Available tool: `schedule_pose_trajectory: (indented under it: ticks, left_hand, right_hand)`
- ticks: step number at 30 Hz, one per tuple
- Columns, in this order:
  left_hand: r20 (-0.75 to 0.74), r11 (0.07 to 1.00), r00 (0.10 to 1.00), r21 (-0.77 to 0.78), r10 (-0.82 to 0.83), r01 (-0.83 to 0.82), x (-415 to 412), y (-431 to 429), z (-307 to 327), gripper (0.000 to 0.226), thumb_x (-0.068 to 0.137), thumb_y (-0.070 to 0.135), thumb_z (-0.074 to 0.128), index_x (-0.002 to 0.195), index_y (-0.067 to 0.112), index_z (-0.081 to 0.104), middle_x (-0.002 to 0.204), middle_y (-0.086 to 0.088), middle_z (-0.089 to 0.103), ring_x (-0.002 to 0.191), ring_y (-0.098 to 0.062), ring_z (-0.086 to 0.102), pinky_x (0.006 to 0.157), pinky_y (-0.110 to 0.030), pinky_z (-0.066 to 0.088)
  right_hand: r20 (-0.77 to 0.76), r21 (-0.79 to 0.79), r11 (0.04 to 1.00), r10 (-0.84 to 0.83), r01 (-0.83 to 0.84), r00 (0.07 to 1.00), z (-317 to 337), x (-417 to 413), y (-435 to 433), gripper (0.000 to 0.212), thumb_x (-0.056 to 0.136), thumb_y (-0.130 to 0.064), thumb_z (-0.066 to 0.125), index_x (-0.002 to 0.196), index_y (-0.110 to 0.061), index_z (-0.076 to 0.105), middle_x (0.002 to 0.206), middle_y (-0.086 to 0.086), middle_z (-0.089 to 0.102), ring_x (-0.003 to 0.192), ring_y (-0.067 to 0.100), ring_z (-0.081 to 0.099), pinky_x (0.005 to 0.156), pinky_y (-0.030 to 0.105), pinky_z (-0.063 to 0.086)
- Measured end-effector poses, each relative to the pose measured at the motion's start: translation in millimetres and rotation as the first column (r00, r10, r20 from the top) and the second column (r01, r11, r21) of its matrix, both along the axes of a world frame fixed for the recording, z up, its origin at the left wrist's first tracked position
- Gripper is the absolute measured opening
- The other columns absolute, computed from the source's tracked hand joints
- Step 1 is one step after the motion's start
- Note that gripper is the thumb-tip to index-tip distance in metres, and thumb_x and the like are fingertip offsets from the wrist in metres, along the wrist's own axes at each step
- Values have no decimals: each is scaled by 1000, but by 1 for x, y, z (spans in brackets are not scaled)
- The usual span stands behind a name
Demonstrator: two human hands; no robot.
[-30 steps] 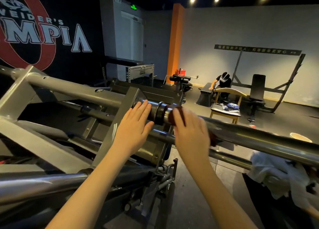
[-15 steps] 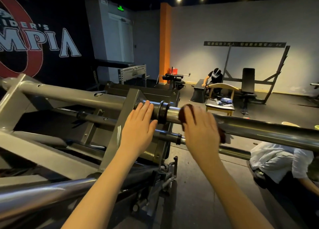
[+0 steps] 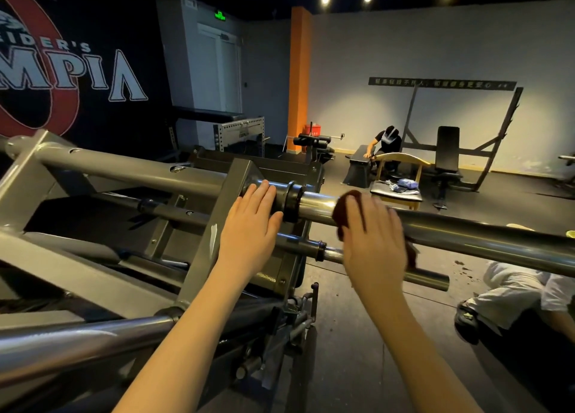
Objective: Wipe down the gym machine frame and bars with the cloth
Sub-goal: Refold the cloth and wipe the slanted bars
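**Upper bar wipe in progress, cloth at the inner end**

The right hand (image 3: 373,241) holds the dark red cloth (image 3: 343,208) against the upper bar (image 3: 482,238), just outboard of the black collar (image 3: 292,201); its fingers (image 3: 357,204) bend over the bar top, slightly blurred. The left hand (image 3: 252,222) rests flat on the sleeve beside the collar, fingers straight and together, holding nothing. Judged progress is early to middle: no surface shows a clear wiped or unwiped boundary, and the outer bar length, the lower bar (image 3: 426,280) and the grey frame (image 3: 124,170) probably remain. One container is visible, a red bin (image 3: 312,129) by the orange pillar; its contents cannot be seen.
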State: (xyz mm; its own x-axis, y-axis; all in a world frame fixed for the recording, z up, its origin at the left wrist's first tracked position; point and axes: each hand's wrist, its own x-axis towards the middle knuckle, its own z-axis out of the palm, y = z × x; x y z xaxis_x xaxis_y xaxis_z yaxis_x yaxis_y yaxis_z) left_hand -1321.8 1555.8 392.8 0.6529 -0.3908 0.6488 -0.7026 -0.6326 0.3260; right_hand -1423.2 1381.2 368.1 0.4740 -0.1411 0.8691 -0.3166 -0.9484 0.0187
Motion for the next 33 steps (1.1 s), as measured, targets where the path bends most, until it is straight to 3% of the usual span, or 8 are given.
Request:
schedule_pose_trajectory:
  ticks: [3, 5, 11, 17, 22, 26, 30, 33]
  left_hand:
    - [-4, 1000, 1000, 1, -1, 1, 0, 0, 1, 53, 104, 31, 38, 153, 18, 24, 161, 1, 19, 149, -15, 9, 114, -25, -5]
    - [-3, 1000, 1000, 5, 2, -2, -1, -1, 1, 53, 103, 30, 38, 153, 17, 24, 161, 1, 20, 149, -15, 9, 114, -26, -4]
    - [-6, 1000, 1000, 3, 22, -22, -3, -4, 1, 53, 103, 30, 40, 153, 17, 25, 161, 0, 20, 149, -16, 10, 114, -26, -4]
    - [-8, 999, 999, 16, 32, -32, -3, -5, 1, 53, 104, 32, 38, 153, 17, 24, 161, 0, 20, 150, -17, 10, 113, -27, -4]
    - [-22, 999, 999, 15, 46, -46, -4, -9, 0, 54, 103, 32, 40, 153, 16, 25, 161, -1, 19, 150, -18, 9, 114, -29, -2]
    - [-30, 999, 999, 11, 41, -40, -4, -10, 0, 55, 103, 31, 40, 153, 16, 24, 162, 0, 19, 150, -17, 8, 114, -30, -3]
    - [-27, 999, 999, 10, 38, -38, -3, -9, 0, 54, 103, 31, 39, 153, 17, 24, 161, 1, 19, 150, -17, 7, 114, -29, -3]
    - [-37, 999, 998, 4, 46, -45, -3, -11, -1, 55, 103, 32, 40, 153, 17, 24, 161, 0, 19, 150, -17, 7, 115, -30, -2]
  right_hand:
    - [85, 65, 996, -68, 63, 994, -4, -1, 4, 53, 84, -13, 65, 133, -2, 51, 138, 22, 51, 129, 39, 46, 111, 47, 25]
    - [51, 107, 993, -52, 46, 997, 10, 22, 23, 49, 83, -15, 63, 130, -3, 53, 136, 20, 52, 129, 36, 46, 114, 45, 22]
    - [-66, 67, 995, 75, -70, 995, 24, 34, 28, 51, 79, -22, 75, 124, -6, 59, 127, 16, 60, 119, 32, 55, 107, 45, 37]
    - [88, 20, 999, -42, 40, 995, -3, -14, -10, 53, 79, -12, 69, 129, -2, 55, 134, 22, 54, 126, 39, 50, 109, 49, 28]
    - [-39, 75, 996, 43, -40, 998, 19, 42, 39, 56, 77, -20, 71, 129, -7, 55, 133, 18, 55, 125, 34, 50, 109, 45, 33]
    - [-70, 66, 994, 97, -92, 993, 15, 25, 21, 62, 72, -19, 80, 129, -9, 57, 133, 14, 57, 124, 32, 53, 109, 44, 29]
    - [27, 28, 1000, -9, 8, 1000, -10, -20, -15, 66, 70, -7, 77, 132, -5, 54, 138, 20, 52, 129, 37, 48, 109, 51, 26]
    - [30, 93, 995, -19, 17, 999, 6, -2, 0, 54, 76, -12, 71, 128, -6, 56, 133, 18, 56, 125, 36, 51, 110, 49, 31]
